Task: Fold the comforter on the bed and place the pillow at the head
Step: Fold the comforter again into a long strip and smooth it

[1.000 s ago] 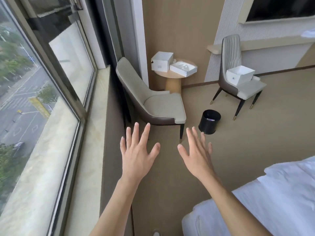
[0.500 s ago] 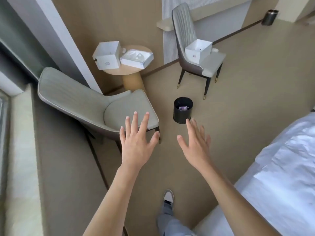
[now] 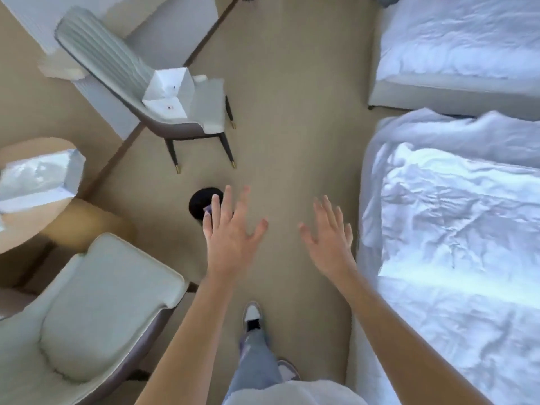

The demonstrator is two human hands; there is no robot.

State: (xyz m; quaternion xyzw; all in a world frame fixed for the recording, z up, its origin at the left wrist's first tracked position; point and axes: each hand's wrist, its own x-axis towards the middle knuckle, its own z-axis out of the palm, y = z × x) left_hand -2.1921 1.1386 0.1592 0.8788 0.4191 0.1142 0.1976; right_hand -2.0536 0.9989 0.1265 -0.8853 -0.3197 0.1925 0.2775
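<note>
Left hand: lower centre, outstretched over the floor, fingers spread, holding nothing. Right hand: same pose, just beside the bed. Comforter: rumpled, right of frame.

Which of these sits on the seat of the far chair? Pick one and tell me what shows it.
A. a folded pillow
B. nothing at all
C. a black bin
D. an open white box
D: an open white box rests on the seat of the far chair, while the black bin stands on the carpet nearer the left hand.
</note>
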